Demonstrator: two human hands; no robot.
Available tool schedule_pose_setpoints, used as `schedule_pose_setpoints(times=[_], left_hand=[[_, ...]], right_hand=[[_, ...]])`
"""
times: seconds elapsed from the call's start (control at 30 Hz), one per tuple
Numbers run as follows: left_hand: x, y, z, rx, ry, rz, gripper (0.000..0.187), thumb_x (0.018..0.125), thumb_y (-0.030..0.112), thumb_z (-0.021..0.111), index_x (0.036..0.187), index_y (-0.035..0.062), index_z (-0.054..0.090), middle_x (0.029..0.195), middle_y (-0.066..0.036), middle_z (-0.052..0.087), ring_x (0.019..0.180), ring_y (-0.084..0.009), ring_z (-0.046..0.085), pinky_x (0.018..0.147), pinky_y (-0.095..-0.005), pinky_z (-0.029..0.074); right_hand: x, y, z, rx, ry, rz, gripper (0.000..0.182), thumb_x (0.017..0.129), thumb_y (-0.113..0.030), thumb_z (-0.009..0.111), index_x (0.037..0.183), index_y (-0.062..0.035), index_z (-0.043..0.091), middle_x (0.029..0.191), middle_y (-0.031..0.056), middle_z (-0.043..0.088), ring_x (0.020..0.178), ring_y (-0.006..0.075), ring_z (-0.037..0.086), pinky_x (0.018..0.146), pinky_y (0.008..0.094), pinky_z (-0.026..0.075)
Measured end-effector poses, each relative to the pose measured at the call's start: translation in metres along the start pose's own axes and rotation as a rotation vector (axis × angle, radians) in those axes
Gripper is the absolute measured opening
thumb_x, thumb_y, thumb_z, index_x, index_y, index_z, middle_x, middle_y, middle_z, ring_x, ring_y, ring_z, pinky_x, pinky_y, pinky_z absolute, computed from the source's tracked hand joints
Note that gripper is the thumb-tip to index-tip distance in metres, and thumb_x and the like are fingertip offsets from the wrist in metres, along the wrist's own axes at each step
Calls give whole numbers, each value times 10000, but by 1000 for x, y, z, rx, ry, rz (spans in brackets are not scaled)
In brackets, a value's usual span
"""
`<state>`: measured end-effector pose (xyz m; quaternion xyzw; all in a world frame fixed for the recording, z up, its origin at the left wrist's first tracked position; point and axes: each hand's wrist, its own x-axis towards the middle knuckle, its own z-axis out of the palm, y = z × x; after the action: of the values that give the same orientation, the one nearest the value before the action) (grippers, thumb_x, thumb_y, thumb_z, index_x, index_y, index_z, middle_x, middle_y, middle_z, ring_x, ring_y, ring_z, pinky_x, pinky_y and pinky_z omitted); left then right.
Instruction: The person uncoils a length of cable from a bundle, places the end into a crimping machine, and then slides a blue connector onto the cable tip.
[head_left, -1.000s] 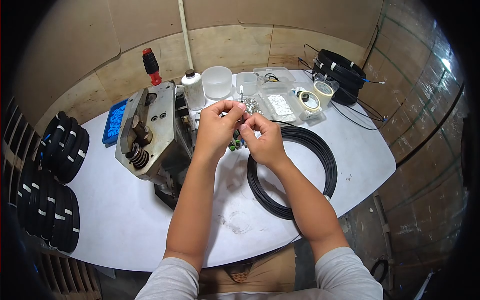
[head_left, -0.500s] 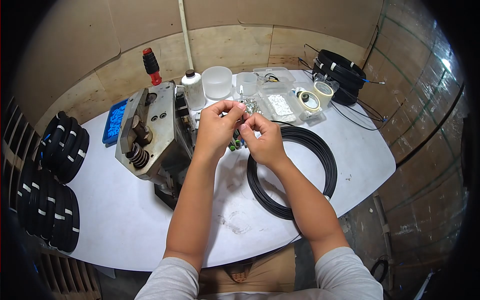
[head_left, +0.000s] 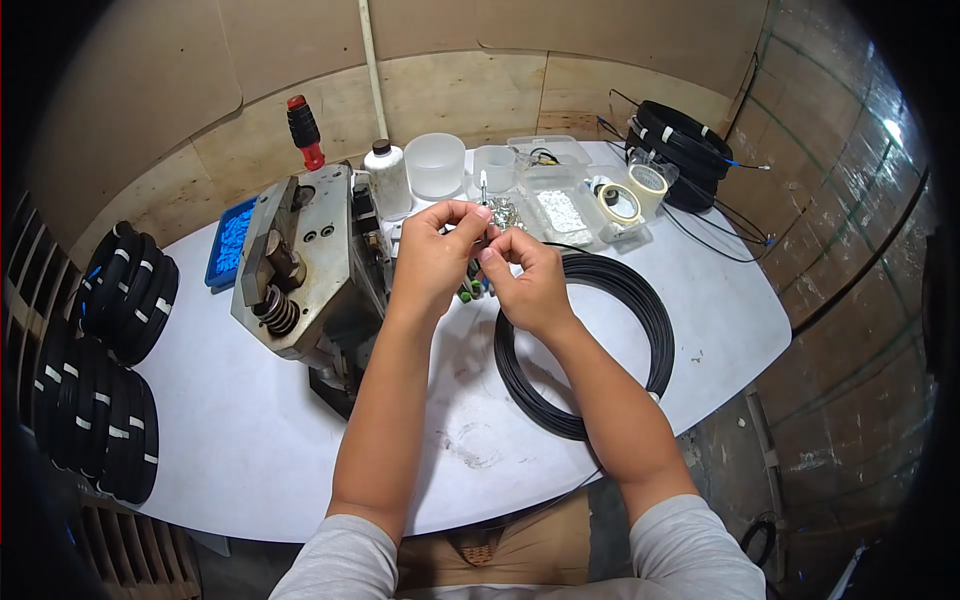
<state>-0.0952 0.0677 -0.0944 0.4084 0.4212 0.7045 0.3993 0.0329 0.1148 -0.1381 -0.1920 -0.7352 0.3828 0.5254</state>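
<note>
My left hand (head_left: 436, 252) is closed, with thumb and forefinger pinching a thin cable end with a slim white tip (head_left: 484, 182) that points up. My right hand (head_left: 526, 278) is closed just beside it, fingertips pinched close under the left ones; what lies between them is mostly hidden. A black cable coil (head_left: 660, 330) rests on the table under my right forearm. Just behind my hands is a pile of small shiny metal parts (head_left: 505, 212). Small green pieces (head_left: 468, 291) show below my fingers.
A metal press (head_left: 325, 235) stands left of my forearms, near a blue tray (head_left: 213, 281) of blue pieces. Behind are a white bottle (head_left: 388, 185), a frosted tub (head_left: 434, 168), a box of white pieces (head_left: 562, 218) and tape rolls (head_left: 620, 203). Black coils (head_left: 125, 290) sit at left.
Almost nothing differs. Both hands keep their pinch at the same spot, and the white-tipped cable end stays upright.
</note>
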Motion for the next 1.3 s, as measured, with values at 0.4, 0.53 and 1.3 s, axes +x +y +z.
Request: schedule_pose_setpoints(times=[0.4, 0.53, 1.3], left_hand=[[0, 0, 0, -30, -20, 10, 155, 928, 114, 663, 911, -40, 680, 805, -96, 691, 649, -115, 605, 520, -259, 483], [0, -1, 1, -28, -15, 1, 151, 925, 110, 665, 911, -40, 683, 808, -92, 691, 649, -114, 605, 521, -263, 488], [2, -4, -3, 1, -71, -48, 164, 930, 127, 695, 986, -26, 687, 889, -50, 669, 783, -100, 630, 693, -215, 533]], right_hand=[[-1, -7, 3, 117, 10, 95, 182, 974, -153, 627, 868, -12, 670, 715, 18, 669, 655, 62, 592, 621, 250, 488], [-1, -4, 4, 131, 21, 100, 184, 978, -151, 619, 869, -14, 674, 707, 15, 665, 647, 57, 586, 611, 249, 483], [-2, 0, 2, 76, 98, 54, 173, 970, -124, 625, 851, 0, 644, 742, 32, 685, 657, 76, 649, 591, 241, 504]])
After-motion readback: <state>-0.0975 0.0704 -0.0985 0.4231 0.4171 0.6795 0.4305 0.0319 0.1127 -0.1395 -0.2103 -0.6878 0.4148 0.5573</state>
